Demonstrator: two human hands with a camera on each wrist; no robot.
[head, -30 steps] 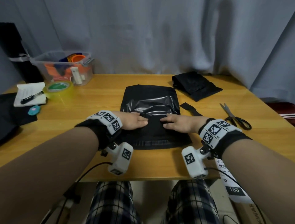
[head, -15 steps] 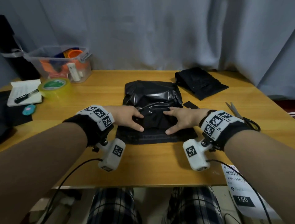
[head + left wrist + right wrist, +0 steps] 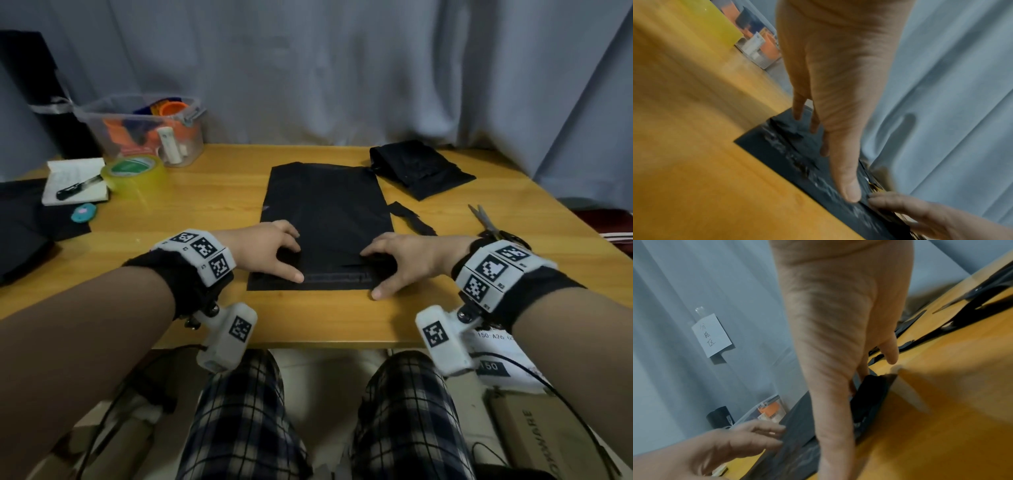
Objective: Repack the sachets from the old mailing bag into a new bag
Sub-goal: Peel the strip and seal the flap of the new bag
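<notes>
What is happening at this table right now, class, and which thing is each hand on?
A person sits at a wooden table with a flat black mailing bag in front of them. The left hand and right hand both rest on the bag's near end, fingers spread, by the flap strip at that edge. A crumpled black bag lies at the far right and scissors to the right. No sachets show.

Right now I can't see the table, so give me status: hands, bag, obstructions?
Left hand, right hand pressing black mailing bag flat, near end. Scissors right, apart. Nothing blocking.
</notes>
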